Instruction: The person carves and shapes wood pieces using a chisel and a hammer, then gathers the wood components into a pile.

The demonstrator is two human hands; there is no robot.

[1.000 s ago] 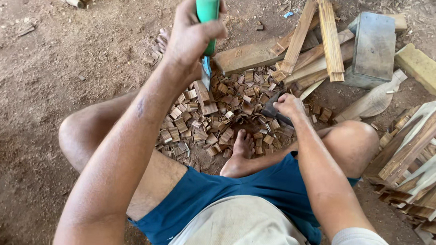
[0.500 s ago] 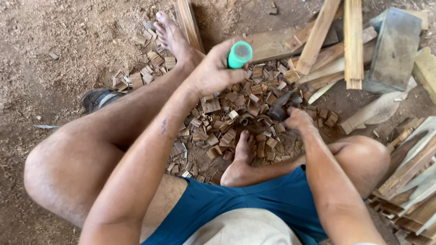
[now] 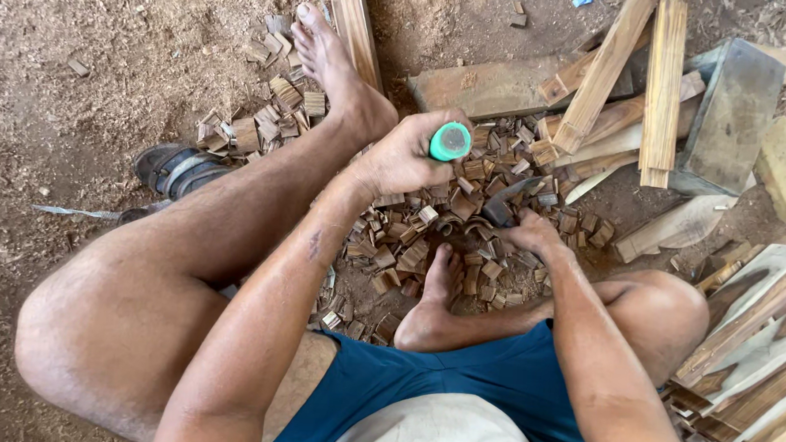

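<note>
- ground (image 3: 82, 48): bare dirt and sawdust; the person sits on it with both legs out, no worktop in sight.
- chips (image 3: 463, 224): one broad heap of small cut wood blocks between the feet, far too many to count; a second scatter lies by the far foot (image 3: 329, 63). judging by the heap, much chopping is already done.
- slats (image 3: 629, 81): about five or six long strips leaning in a pile past the heap, uncut; at the right edge a stack of more boards (image 3: 749, 351), count unclear. so a good share looks left to cut.
- block (image 3: 725, 112): one grey slab beside the slats.
- sandal (image 3: 174, 167): one, by the knee.
- left hand (image 3: 405, 155): fingers wrapped tight round one green-handled knife (image 3: 450, 141), blade (image 3: 504, 204) down in the heap.
- right hand (image 3: 534, 236): fingers pressed down among the chips by the blade, seemingly steadying a piece; which piece i cannot tell.
</note>
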